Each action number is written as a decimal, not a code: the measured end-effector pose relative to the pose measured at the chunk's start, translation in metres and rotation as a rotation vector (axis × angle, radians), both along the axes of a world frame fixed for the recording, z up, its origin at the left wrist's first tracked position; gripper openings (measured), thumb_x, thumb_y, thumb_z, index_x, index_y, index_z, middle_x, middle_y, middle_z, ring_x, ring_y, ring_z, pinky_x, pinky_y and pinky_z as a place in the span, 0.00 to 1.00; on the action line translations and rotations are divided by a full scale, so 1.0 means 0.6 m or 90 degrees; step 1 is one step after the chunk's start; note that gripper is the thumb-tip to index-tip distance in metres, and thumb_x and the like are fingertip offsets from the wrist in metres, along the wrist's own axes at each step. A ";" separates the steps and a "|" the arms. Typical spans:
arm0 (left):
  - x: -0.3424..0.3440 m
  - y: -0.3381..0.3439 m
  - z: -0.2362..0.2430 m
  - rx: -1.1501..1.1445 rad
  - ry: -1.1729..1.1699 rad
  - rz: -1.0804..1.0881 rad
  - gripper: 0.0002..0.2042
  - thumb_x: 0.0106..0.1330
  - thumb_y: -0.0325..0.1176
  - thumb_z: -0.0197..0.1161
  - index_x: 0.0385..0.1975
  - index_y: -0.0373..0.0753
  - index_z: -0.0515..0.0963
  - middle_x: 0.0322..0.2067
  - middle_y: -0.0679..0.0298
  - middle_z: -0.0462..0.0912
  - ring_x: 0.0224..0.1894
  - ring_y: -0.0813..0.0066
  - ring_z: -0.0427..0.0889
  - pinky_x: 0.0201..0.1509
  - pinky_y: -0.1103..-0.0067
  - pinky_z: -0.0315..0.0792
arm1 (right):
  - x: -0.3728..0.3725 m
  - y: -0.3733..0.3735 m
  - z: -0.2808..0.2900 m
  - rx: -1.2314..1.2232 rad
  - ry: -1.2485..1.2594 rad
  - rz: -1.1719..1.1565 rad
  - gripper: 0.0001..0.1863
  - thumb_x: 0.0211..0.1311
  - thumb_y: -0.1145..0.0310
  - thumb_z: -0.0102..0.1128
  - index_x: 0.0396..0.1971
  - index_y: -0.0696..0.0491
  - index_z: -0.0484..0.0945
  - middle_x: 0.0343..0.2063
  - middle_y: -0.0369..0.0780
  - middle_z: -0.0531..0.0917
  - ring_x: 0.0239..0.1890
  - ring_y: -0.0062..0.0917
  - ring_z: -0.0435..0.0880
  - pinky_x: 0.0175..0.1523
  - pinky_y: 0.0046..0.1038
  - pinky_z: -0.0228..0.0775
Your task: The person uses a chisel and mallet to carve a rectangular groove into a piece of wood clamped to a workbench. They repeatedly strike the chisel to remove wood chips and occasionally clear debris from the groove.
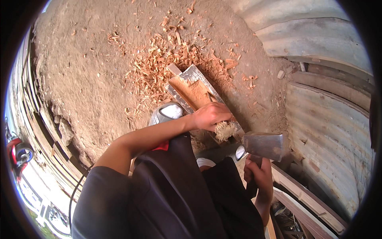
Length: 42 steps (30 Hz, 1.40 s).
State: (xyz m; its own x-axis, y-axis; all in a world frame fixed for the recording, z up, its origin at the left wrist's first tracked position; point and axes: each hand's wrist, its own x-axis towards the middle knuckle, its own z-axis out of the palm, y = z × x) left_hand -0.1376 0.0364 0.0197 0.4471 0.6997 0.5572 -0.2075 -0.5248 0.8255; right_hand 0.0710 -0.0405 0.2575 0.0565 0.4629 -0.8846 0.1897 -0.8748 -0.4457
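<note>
Closest to us, our right hand [259,172] is clenched round the handle of a broad-headed hatchet [262,146], and our left hand [212,115] is wrapped round a chisel [225,130] with a frayed butt, its metal end at the hollowed wood [190,91] just in front. Past that, loads of curly shavings [159,59] litter the bumpy brown dirt [79,71]. Corrugated metal sheets [322,131] line the right, weathered planks [35,109] run down the left, and 1 red motorbike [15,152] is parked way out beyond them.

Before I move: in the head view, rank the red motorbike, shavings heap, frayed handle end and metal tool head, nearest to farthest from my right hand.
From the right hand:
1. Metal tool head: just above.
2. Frayed handle end: up-left, by the left hand.
3. Shavings heap: farther up-left.
4. Red motorbike: far left.
</note>
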 end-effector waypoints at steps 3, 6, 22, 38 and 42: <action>-0.008 0.000 -0.005 -0.022 0.011 -0.008 0.12 0.48 0.28 0.66 0.33 0.33 0.75 0.28 0.53 0.77 0.35 0.48 0.80 0.39 0.61 0.74 | -0.004 -0.005 0.001 -0.022 -0.030 0.061 0.07 0.69 0.72 0.59 0.39 0.56 0.71 0.18 0.34 0.73 0.15 0.16 0.70 0.19 0.22 0.62; -0.012 0.000 -0.013 -0.029 0.034 -0.019 0.12 0.49 0.29 0.67 0.31 0.34 0.74 0.27 0.53 0.76 0.34 0.48 0.79 0.38 0.61 0.73 | -0.021 -0.017 0.013 0.005 -0.109 0.116 0.07 0.69 0.71 0.59 0.39 0.57 0.72 0.18 0.34 0.75 0.16 0.16 0.71 0.21 0.21 0.62; 0.006 -0.011 -0.004 -0.109 0.087 0.076 0.11 0.51 0.32 0.69 0.30 0.37 0.75 0.25 0.54 0.78 0.32 0.49 0.81 0.36 0.60 0.73 | -0.073 0.028 0.010 0.084 -0.067 0.434 0.17 0.69 0.61 0.64 0.49 0.58 0.79 0.36 0.56 0.85 0.42 0.56 0.85 0.44 0.42 0.76; 0.002 -0.012 0.040 -0.114 -0.012 0.042 0.12 0.53 0.32 0.72 0.34 0.33 0.80 0.26 0.53 0.80 0.32 0.50 0.83 0.36 0.63 0.74 | -0.030 0.009 0.025 -0.108 -0.159 0.187 0.16 0.68 0.57 0.69 0.37 0.57 0.83 0.22 0.35 0.82 0.28 0.16 0.81 0.35 0.25 0.73; -0.006 0.007 0.041 -0.096 -0.024 0.041 0.12 0.53 0.32 0.72 0.34 0.33 0.80 0.25 0.54 0.79 0.30 0.51 0.81 0.36 0.63 0.73 | -0.024 -0.004 0.014 -0.077 -0.132 0.200 0.17 0.69 0.56 0.67 0.38 0.58 0.83 0.22 0.35 0.81 0.27 0.15 0.80 0.34 0.26 0.72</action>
